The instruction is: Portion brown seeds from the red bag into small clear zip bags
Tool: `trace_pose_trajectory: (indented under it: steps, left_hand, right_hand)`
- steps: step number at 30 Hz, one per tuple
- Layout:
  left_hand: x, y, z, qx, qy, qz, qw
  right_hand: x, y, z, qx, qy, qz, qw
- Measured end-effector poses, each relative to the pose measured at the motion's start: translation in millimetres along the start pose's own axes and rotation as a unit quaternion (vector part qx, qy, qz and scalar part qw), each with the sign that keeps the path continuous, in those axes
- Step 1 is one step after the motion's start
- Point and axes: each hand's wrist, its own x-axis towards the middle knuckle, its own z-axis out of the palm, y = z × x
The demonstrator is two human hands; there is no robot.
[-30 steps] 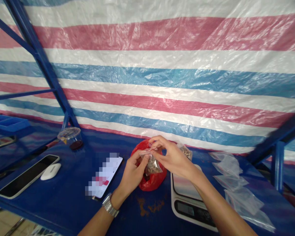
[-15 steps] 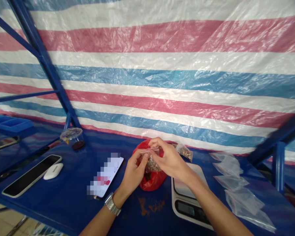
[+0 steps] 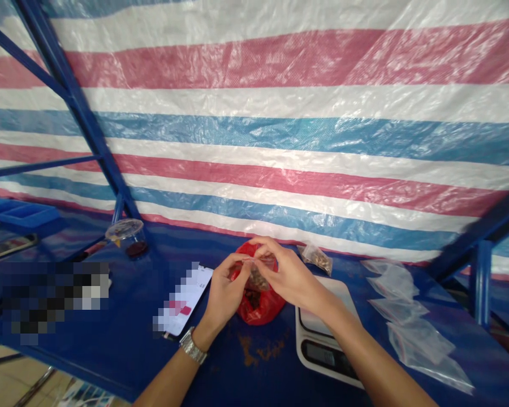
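Observation:
Between both hands is a small clear zip bag [image 3: 259, 278] with brownish bits inside. My left hand [image 3: 229, 287] pinches its top edge from the left, a metal-strapped watch on the wrist. From the right, my right hand [image 3: 286, 274] grips the same edge, thumb and forefinger close to the left fingertips. The bag hangs over a red plastic bag [image 3: 261, 314], which stands open on the table with dark brown contents. Fingers partly hide the zip bag's top.
Right of the red bag lies a kitchen scale [image 3: 328, 333]; behind it, a filled zip bag [image 3: 318, 259]. Several flat zip bags [image 3: 419, 333] lie farther right. To the left are a lit phone [image 3: 189, 299] and a clear plastic cup [image 3: 129, 237]. A striped tarp [image 3: 280, 141] hangs behind the blue table.
My hands stay on the zip bag's top edge, with the fingertips shifted slightly left along it. The view has moved a little.

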Motion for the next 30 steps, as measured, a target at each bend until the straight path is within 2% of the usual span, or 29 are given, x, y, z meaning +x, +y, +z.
trace_pose_trajectory:
  steps: [6,12,17,19,21,24,27,30]
  left_hand:
    - [0.2,0.1,-3.5,0.017,0.000,0.020,1.000]
    - [2.1,3.9,-4.9,0.022,0.088,0.034,0.995]
    - [1.9,1.7,-2.9,0.039,0.094,0.033,0.994]
    - [4.0,0.5,-4.2,0.046,0.131,0.030,0.990]
    - [6.9,-0.5,-6.7,0.056,0.176,0.029,0.982]
    - [10.0,-1.9,-9.8,0.058,0.198,0.031,0.978]
    - [9.4,-2.5,-9.1,0.050,0.177,0.036,0.982]
    - [6.8,-2.0,-6.2,0.041,0.147,0.038,0.988]
  right_hand:
    - [-0.3,-6.3,4.2,0.001,0.028,-0.011,1.000]
    - [0.9,-1.9,7.8,0.034,0.063,0.007,0.997]
    - [1.8,9.7,8.0,0.024,0.085,0.029,0.996]
    - [0.6,12.4,4.3,0.004,0.058,0.024,0.998]
    - [-1.9,13.2,-1.8,-0.056,-0.015,0.032,0.998]
    - [-6.1,12.0,-12.6,-0.185,-0.137,0.081,0.970]
    - [-9.1,10.2,-23.9,-0.291,-0.156,0.120,0.936]
    - [-11.3,9.5,-36.2,-0.340,-0.164,0.144,0.915]
